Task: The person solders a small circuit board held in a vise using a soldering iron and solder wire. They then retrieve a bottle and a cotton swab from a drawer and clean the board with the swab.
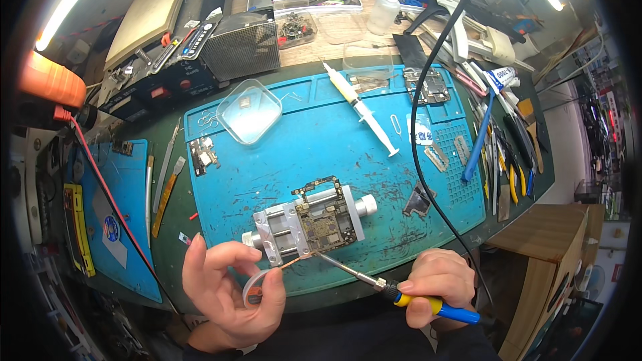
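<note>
A phone circuit board [322,226] is clamped in a metal board holder [356,212] near the front of the blue mat. My left hand [234,287] is closed on a small spool of desoldering braid [256,285]. The copper strip of braid runs from the spool to the board's near edge. In my right hand [438,284] is a soldering iron [358,273] with a blue and yellow handle. Its tip meets the braid's end at the board's near edge; whether it presses on the board I cannot tell.
The blue work mat [267,160] carries a syringe [361,110], a clear plastic dish [249,112] and loose board pieces [204,154]. Tweezers and pliers [511,154] lie at the right. A black cable [418,140] hangs across the right side. Orange-handled equipment [53,81] juts in at the left.
</note>
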Available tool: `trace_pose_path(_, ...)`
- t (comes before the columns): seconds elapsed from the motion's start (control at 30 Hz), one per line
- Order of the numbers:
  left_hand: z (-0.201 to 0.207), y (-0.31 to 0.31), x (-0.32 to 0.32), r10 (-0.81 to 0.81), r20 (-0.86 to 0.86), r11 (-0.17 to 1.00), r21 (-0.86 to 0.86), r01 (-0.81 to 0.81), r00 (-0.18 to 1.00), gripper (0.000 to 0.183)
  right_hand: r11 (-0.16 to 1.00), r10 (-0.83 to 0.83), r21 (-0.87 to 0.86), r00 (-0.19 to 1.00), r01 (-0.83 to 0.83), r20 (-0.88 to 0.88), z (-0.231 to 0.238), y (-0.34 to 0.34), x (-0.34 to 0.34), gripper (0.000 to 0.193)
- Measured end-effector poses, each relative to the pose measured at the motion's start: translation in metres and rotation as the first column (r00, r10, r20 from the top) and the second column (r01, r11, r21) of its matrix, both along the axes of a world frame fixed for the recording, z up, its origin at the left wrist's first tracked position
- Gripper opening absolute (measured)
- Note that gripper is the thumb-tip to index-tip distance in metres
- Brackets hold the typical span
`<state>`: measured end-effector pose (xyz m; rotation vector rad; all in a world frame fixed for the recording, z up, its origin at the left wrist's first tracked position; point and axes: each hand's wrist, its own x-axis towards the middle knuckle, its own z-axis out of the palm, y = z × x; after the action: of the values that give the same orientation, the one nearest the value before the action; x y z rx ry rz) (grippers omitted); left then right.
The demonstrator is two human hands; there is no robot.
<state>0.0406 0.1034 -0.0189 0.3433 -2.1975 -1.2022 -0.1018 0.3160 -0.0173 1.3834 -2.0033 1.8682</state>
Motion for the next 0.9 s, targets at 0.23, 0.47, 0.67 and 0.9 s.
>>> trace_pose_path(0.23, -0.0042, -0.0021, -0.0057, -0.034, -0.041, 0.998, -0.051, 0.031, 0.999, 0.091, 1.000, -0.009, 0.011, 1.000, 0.009, 0.015, 0.0016, 0.0050, -0.0008, 0.017)
trace_pose_path(0.47, -0.0035, -0.0015, -0.0069, -0.015, -0.046, 0.998, -0.056, 0.012, 0.999, 0.090, 1.000, -0.028, 0.009, 1.000, 0.028, -0.002, 0.0002, 0.0039, -0.0005, 0.017)
trace_pose_path(0.67, -0.0021, -0.0025, -0.0078, -0.019, -0.027, 0.997, -0.076, 0.017, 0.999, 0.091, 0.999, -0.036, 0.003, 0.999, 0.036, -0.010, 0.0000, 0.0029, -0.0011, 0.018)
trace_pose_path(0.9, -0.0017, -0.0023, -0.0073, -0.010, -0.016, 0.998, -0.066, 0.009, 1.000, 0.092, 0.999, -0.043, -0.002, 0.999, 0.043, -0.010, -0.0009, 0.0016, -0.0008, 0.019)
